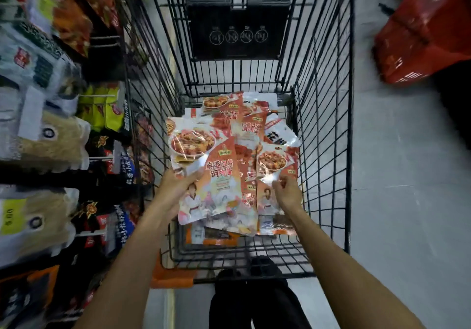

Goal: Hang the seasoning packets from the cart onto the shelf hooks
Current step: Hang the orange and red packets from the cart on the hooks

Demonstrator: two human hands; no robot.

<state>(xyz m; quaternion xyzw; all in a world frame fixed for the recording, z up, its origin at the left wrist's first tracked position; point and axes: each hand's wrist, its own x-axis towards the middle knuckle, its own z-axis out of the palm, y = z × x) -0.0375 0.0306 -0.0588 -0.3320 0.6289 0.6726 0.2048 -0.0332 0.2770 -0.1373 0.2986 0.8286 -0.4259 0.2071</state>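
Note:
A black wire cart (328, 124) stands in front of me with several orange-and-white seasoning packets (244, 122) piled in its basket. My left hand (178, 186) grips a stack of these packets (206, 173) by its left edge, held above the pile. My right hand (288, 191) pinches the top of another seasoning packet (274, 163) at the right side of the basket. The shelf hooks (99, 96) stick out from the shelf on my left, between hanging bags.
The shelf on the left is packed with hanging goods (51, 145) close against the cart's side. A red plastic basket (423, 30) lies on the grey floor at the upper right. My legs and shoes (254, 300) are just behind the cart.

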